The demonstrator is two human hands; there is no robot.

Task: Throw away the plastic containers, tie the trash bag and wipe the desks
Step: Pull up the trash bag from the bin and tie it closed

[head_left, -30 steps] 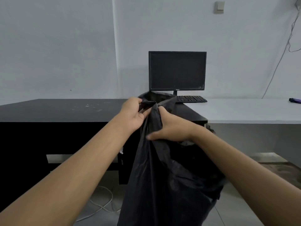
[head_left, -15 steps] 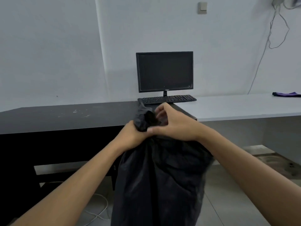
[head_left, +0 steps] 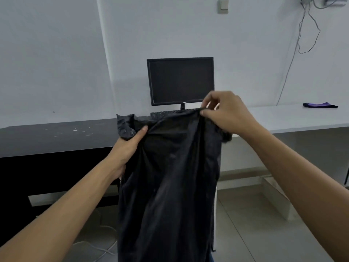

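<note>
Overall: one person faces two worktops and holds one trash bag [head_left: 170,186] up with two bare hands.
Bag material: thin black plastic film, matt with a faint sheen, creased in long soft folds.
Bag axis: long axis upright, mouth at the top, body hanging straight down past the lower edge of view; its bottom cannot be seen.
Bag position: in the air in front of the person, before the spot where the two worktops meet.
Bag rim: stretched between the two hands, rising from left to right.
Bag contents: cannot tell.
Left hand [head_left: 128,146]: grip curled round a crumpled wad of the rim, thumb laid flat along the film.
Right hand [head_left: 226,114]: held higher, grip pinching the thin rim edge between thumb and fingertips.
Black worktop [head_left: 56,137]: one, flat and matt, pale flecks scattered on its top.
White worktop [head_left: 302,120]: one, smooth and pale, running off to the right.
Monitor [head_left: 180,80]: one, black, rectangular, screen dark, upright on a slim stand behind the bag.
Keyboard [head_left: 164,114]: one, black, flat, at the monitor's foot, partly hidden by the bag.
Purple cloth [head_left: 319,105]: one, lying low at the far right of the white worktop.
Wall cables [head_left: 309,31]: thin grey loops, upper right.
Floor cable [head_left: 102,246]: pale, looped on the floor below the black worktop.
</note>
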